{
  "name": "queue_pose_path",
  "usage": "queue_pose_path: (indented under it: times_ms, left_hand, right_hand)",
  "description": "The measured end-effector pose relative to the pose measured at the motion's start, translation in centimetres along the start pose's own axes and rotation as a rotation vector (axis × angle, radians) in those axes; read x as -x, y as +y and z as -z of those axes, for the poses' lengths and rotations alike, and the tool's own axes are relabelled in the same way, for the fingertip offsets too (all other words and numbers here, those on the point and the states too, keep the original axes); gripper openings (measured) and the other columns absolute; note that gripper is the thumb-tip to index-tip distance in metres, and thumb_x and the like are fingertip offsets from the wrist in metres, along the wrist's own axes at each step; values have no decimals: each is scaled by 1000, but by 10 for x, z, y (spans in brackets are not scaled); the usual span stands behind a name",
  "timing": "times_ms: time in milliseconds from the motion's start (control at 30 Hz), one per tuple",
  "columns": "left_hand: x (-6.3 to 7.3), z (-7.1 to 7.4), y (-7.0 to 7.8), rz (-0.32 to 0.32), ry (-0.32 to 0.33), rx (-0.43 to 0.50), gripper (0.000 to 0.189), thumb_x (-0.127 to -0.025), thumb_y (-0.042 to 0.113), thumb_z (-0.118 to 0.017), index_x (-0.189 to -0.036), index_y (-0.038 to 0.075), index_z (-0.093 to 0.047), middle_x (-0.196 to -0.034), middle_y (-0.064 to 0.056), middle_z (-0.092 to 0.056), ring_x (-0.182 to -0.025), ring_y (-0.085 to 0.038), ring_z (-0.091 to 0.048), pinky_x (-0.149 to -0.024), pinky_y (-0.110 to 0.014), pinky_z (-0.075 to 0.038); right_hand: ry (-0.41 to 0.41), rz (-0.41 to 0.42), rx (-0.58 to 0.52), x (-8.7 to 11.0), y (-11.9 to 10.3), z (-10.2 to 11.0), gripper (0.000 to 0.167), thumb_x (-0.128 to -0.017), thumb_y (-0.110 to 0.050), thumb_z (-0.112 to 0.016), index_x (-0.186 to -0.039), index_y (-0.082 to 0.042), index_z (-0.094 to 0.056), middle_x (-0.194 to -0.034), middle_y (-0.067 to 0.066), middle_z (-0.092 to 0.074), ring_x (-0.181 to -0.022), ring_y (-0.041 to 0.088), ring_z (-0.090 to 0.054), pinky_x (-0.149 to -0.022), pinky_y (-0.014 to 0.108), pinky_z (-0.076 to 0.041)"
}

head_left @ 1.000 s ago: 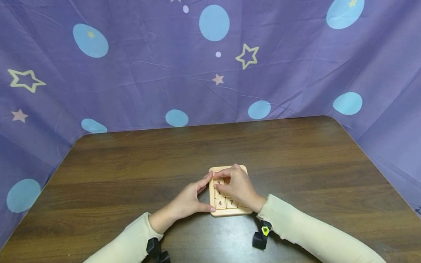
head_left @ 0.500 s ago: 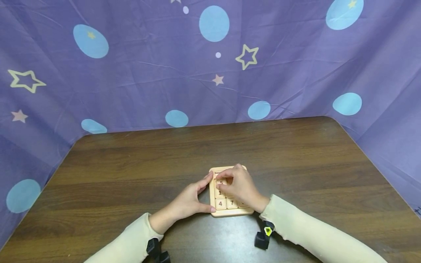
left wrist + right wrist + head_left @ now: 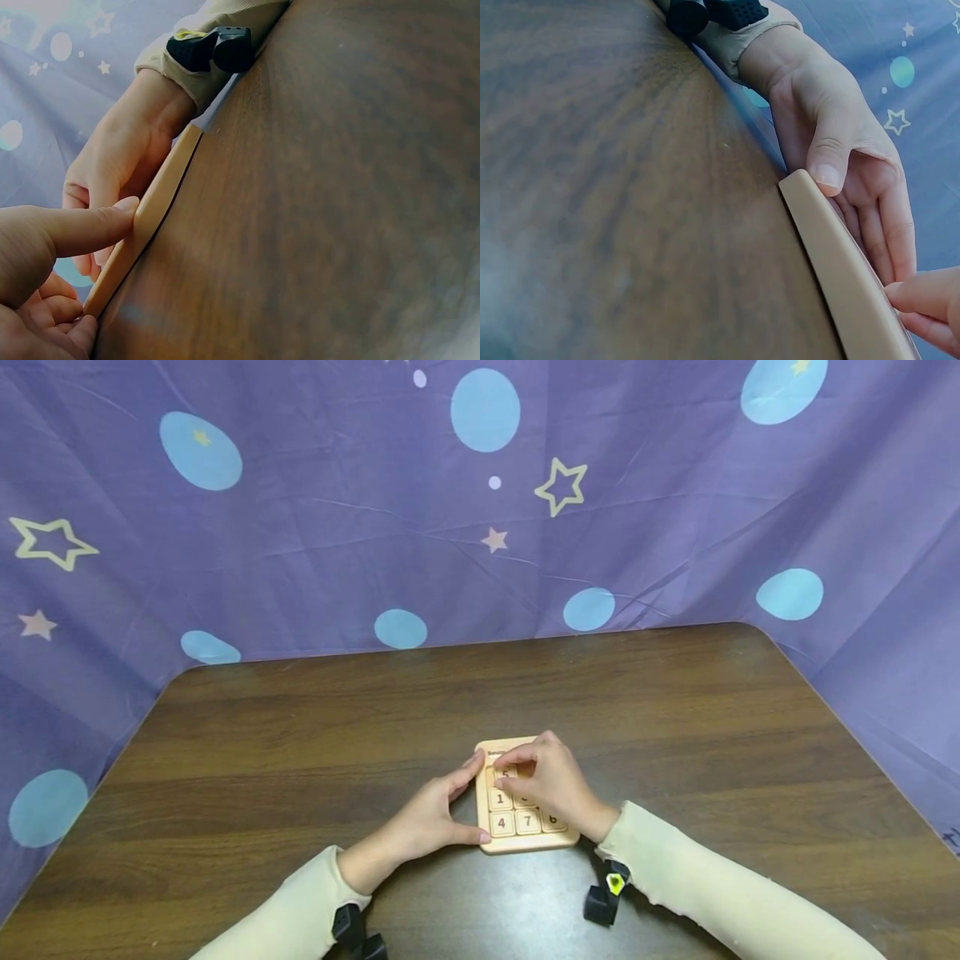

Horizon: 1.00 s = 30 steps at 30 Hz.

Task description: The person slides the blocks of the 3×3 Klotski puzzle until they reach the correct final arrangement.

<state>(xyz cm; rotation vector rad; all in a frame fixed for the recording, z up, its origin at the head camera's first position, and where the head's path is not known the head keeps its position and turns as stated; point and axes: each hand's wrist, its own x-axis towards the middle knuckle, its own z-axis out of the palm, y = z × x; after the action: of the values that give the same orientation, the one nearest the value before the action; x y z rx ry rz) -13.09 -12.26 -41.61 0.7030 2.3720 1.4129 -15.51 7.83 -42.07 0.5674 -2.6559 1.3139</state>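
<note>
A wooden number slide puzzle (image 3: 525, 846) lies flat on the table in the head view. My left hand (image 3: 427, 814) holds its left side, thumb at the near corner and index finger towards the far corner. Over the upper right part is my right hand (image 3: 558, 785), its thumb and index fingertips at the left side of the number tile marked 5 (image 3: 507, 773). Tiles 1 (image 3: 500, 799), 4 (image 3: 502, 823), 7 (image 3: 527, 822) and 6 (image 3: 553, 819) show; other tiles are hidden under the right hand. Both wrist views show the puzzle's edge (image 3: 161, 191) low against the tabletop.
A brown wood-grain table (image 3: 337, 718) carries the puzzle near its front middle. Behind it hangs a purple curtain (image 3: 315, 552) with stars and blue dots. Black wrist cameras are strapped on the left sleeve (image 3: 285, 910) and the right sleeve (image 3: 705, 877).
Tile 5 has slid a little to the right along with my right hand's fingertips, opening a gap at its left. My left hand stays on the puzzle's side.
</note>
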Motion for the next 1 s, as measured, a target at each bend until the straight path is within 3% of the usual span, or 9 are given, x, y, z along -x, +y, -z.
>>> queue_pose_path:
  times_ms: [267, 633, 1000]
  left_hand:
    - [2, 0, 0, 3, 0, -9, 98, -68, 13, -83, -146, -4, -25, -151, -19, -24, -139, -29, -24, -112, -42, -21]
    - [1, 1, 0, 11, 1, -27, 98, -68, 12, -84, -145, -4, -26, -152, -16, -23, -140, -24, -23, -113, -29, -18]
    - [1, 0, 2, 16, -2, -22, 97, -69, 12, -83, -145, -3, -25, -152, -15, -22, -140, -24, -22, -113, -31, -18]
  right_hand:
    - [-2, -7, -2, 0, -2, 0, 19, -64, -13, -82, -82, -17, -76, -74, -8, -66, -73, 11, -43, -64, 25, -37]
    - [4, -4, -6, 6, 4, 9, 18, -67, -11, -79, -83, -16, -75, -75, -6, -62, -76, 11, -44, -66, 26, -37]
    - [43, 29, -44, 9, 11, 8, 19, -65, -9, -78, -82, -14, -73, -78, -7, -63, -77, 11, -46, -67, 28, -38]
